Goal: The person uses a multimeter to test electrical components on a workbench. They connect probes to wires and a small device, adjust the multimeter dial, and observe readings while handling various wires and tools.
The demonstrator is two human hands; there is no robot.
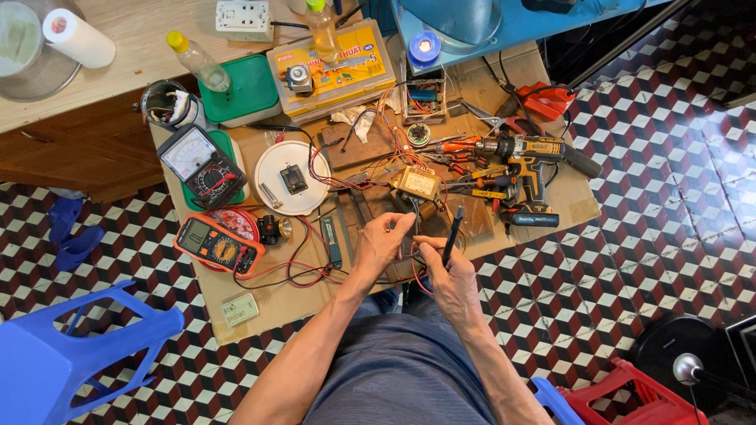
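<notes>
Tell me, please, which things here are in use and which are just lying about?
In use:
- left hand pinching thin red wires
- right hand holding slim black probe
- small yellow-labelled transformer

Lying about:
- orange digital multimeter
- yellow cordless drill
- round white plate
- black analogue meter

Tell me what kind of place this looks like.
Probably an informal electronics repair spot set up on a tiled floor. A cardboard sheet serves as the bench, holding an orange multimeter, an analog meter and a cordless drill, with loose wires around.
</notes>
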